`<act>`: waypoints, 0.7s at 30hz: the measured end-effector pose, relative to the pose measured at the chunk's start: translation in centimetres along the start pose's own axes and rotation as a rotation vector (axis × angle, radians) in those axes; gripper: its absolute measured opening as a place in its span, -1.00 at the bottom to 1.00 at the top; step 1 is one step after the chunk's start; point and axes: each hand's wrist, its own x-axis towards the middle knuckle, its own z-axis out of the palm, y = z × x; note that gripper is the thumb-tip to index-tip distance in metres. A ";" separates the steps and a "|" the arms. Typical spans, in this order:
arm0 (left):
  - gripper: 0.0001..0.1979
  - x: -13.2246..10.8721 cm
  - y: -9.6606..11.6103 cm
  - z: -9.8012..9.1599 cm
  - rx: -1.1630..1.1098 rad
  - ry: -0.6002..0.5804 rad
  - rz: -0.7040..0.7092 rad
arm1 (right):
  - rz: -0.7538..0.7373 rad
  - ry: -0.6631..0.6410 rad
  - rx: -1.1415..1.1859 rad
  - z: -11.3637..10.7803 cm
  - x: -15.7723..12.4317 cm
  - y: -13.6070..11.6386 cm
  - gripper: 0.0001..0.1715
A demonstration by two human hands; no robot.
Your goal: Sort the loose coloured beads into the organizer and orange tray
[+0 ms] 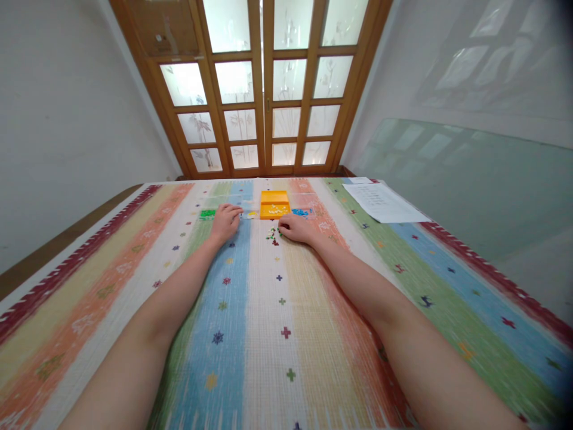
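My left hand (226, 222) lies over the front edge of a clear plastic box on the left, its fingers stretched out and slightly apart. That box holds green pieces (208, 214) and a few yellow pieces (252, 213). My right hand (294, 229) rests beside a small loose pile of white, green and dark red pieces (272, 234) on the cloth. Its fingers are curled together at the pile, and anything between their tips is too small to make out. Just beyond stands an open orange box (274, 197) with white pieces (276, 209) in its front part.
Blue pieces (301, 212) sit in another clear box right of the orange one. A striped tablecloth (264, 346) covers the table. Printed paper sheets (382, 202) lie at the far right. Wooden doors with glass panes (266, 107) stand behind the table.
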 end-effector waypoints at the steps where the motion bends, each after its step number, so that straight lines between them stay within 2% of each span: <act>1: -0.63 0.0 -0.7 -0.1 0.017 0.032 -0.045 | 0.000 0.000 0.002 0.0 0.0 0.1 -0.79; 4: -0.62 -0.1 -2.6 -0.2 0.041 0.093 -0.142 | -0.017 0.010 0.011 0.2 0.0 0.2 -0.80; 8: -0.62 -0.3 -3.8 0.1 0.050 0.076 -0.191 | -0.022 0.003 0.009 0.2 0.0 0.1 -0.80; 21: -0.64 -0.4 -2.3 1.0 0.051 -0.017 -0.087 | -0.043 0.058 -0.066 0.1 0.0 -1.4 -0.70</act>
